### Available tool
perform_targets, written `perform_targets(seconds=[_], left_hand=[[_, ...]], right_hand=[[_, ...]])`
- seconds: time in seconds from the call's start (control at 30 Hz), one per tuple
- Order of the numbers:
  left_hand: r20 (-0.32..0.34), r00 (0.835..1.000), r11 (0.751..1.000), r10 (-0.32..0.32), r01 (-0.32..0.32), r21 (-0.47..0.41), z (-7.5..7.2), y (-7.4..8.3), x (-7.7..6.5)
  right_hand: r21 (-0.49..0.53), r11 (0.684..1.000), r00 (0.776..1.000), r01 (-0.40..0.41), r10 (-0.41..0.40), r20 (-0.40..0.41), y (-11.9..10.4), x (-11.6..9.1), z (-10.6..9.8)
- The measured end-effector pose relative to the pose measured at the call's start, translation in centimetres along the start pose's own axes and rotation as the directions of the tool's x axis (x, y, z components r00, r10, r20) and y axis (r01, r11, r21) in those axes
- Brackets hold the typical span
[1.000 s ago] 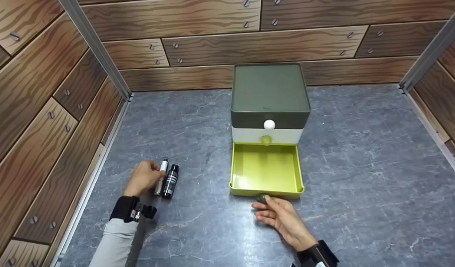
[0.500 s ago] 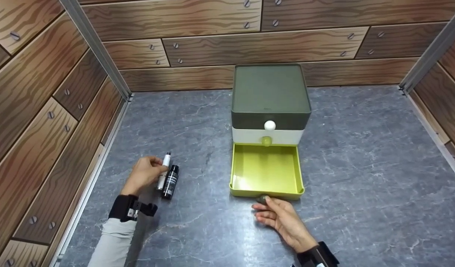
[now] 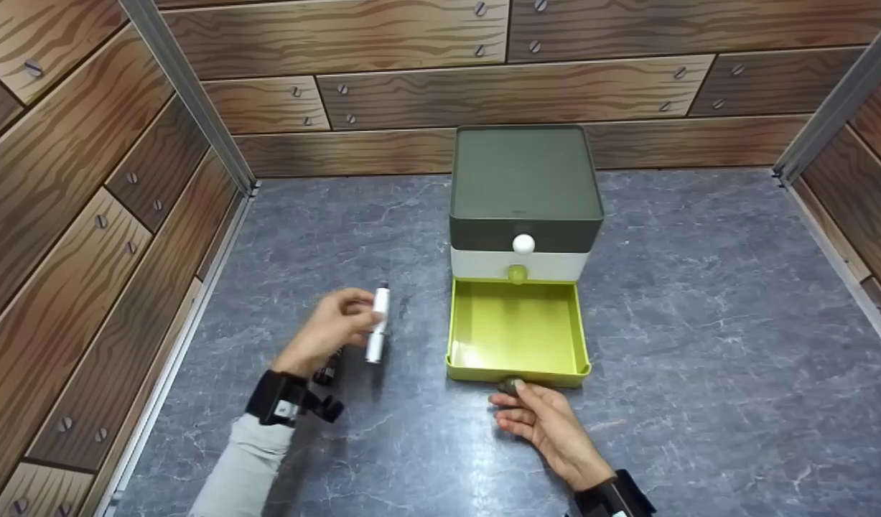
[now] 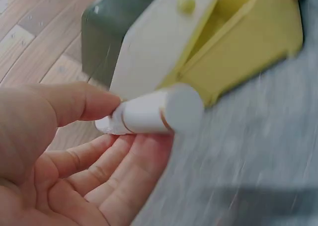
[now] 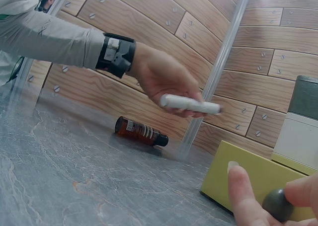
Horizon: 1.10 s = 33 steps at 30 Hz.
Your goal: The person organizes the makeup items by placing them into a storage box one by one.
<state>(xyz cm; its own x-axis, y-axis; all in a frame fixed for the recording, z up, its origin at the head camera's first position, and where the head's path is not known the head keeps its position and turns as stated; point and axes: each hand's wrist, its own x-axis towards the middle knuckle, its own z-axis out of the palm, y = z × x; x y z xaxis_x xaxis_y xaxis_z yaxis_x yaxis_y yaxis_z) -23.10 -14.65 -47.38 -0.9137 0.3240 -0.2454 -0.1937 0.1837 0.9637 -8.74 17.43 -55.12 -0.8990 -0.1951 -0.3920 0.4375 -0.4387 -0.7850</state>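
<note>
My left hand (image 3: 329,327) holds a slim white tube (image 3: 378,330) with a dark tip, pinched between thumb and fingers. In the right wrist view the tube (image 5: 186,104) is held up above the table, tilted slightly. Below and behind that hand a dark brown bottle (image 5: 138,131) with a black cap lies on its side; in the head view the hand partly hides it. With thumb and finger, my right hand (image 3: 551,434) pinches the dark round knob (image 5: 276,205) of the yellow-green drawer (image 3: 476,374). This drawer is pulled out, with nothing inside.
The drawer belongs to a stacked drawer box (image 3: 526,172) with a dark green top. Above the drawer sits a white tier with a yellow-green knob (image 3: 517,273); the green tier has a white knob (image 3: 523,244). Wood-patterned walls (image 3: 383,100) enclose the grey marbled table (image 3: 698,323).
The left hand has picked the white tube up from beside the bottle and carried it rightward, toward the drawer. The right hand stays at the knob, and the drawer has not moved.
</note>
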Motion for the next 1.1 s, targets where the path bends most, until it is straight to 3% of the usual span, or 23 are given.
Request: perform_targets(seconds=[0.2, 0.37, 0.77, 1.1], left_hand=[[0.102, 0.995, 0.999, -0.01, 0.014, -0.037, 3.8, 0.8, 0.9], [0.167, 0.985, 0.998, -0.035, 0.043, -0.042, 6.1, 1.3, 1.8], [0.184, 0.981, 0.993, -0.064, 0.08, -0.084, 9.3, 1.4, 3.1], [0.249, 0.96, 0.989, -0.126, 0.141, -0.043, 12.2, 2.0, 4.1]], right_hand=[[-0.008, 1.0, 1.0, 0.003, -0.003, 0.008, 0.1, 0.1, 0.0], [-0.029, 1.0, 1.0, 0.005, -0.005, 0.002, 0.2, 0.1, 0.0], [-0.043, 0.999, 1.0, -0.007, 0.007, 0.003, 0.1, 0.0, 0.1], [-0.07, 0.997, 1.0, -0.012, 0.014, 0.02, 0.0, -0.1, 0.1]])
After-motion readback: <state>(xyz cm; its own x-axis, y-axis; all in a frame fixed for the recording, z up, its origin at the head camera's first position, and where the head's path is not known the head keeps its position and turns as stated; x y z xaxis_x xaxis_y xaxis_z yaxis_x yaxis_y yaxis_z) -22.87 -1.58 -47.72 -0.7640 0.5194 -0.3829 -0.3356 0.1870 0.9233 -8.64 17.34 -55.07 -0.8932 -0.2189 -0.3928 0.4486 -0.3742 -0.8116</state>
